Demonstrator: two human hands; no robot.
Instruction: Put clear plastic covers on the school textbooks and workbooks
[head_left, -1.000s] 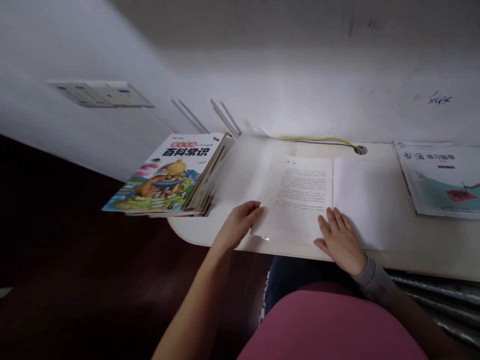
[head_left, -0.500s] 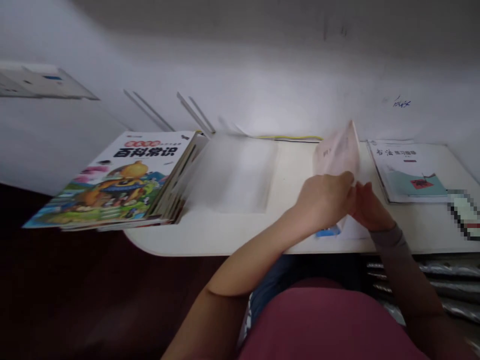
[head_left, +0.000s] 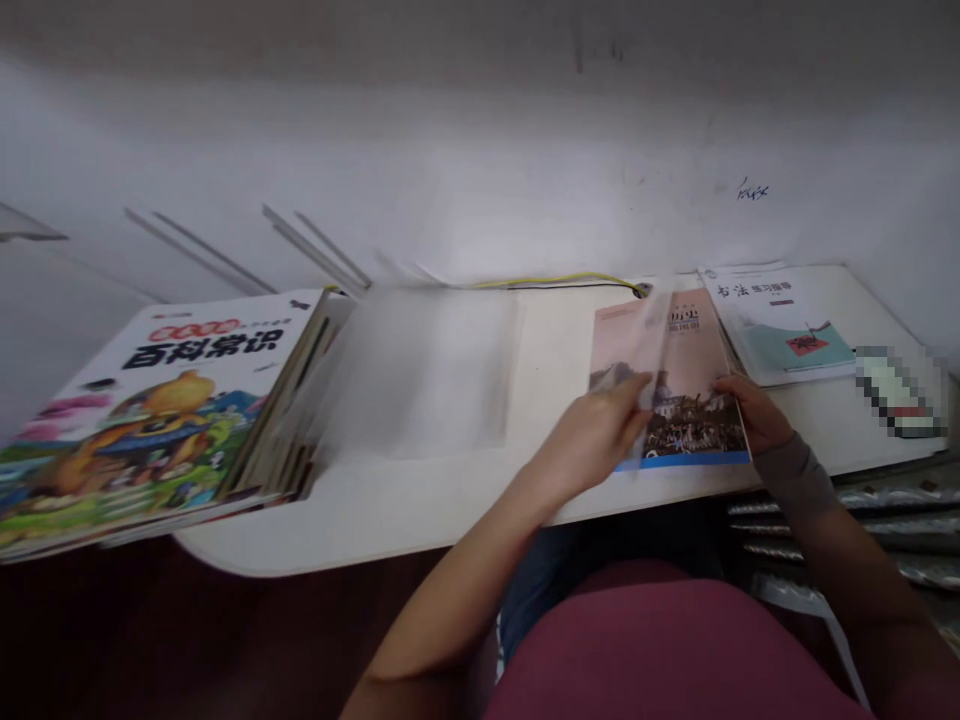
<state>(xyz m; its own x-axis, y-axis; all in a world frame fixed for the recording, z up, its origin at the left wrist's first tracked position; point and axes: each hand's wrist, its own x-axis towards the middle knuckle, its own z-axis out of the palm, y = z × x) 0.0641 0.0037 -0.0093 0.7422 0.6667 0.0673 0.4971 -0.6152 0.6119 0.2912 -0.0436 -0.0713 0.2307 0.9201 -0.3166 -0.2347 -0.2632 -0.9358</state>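
Observation:
A history textbook (head_left: 697, 400) with a pinkish cover and a blue strip along the bottom lies face up near the front edge of the white table. Over its front stands a folded edge of clear plastic book cover (head_left: 655, 335), pinched between the fingers of my left hand (head_left: 600, 430). My right hand (head_left: 757, 415), with a grey band at the wrist, grips the book's right edge between thumb and fingers. To the left, several translucent plastic sheets (head_left: 442, 380) are spread flat, blurred by motion.
A stack of children's books (head_left: 180, 400) overhangs the table's left end. A calligraphy workbook (head_left: 784, 325) lies at the right, with a pixelated object (head_left: 900, 392) beside it. A yellow cable (head_left: 555, 282) runs along the wall. The white table (head_left: 360, 510) has a rounded front-left corner.
The textbook has gone from being held up on edge to lying flat with its front showing. My hands have moved apart, the right to the book's right edge. The view has shifted right.

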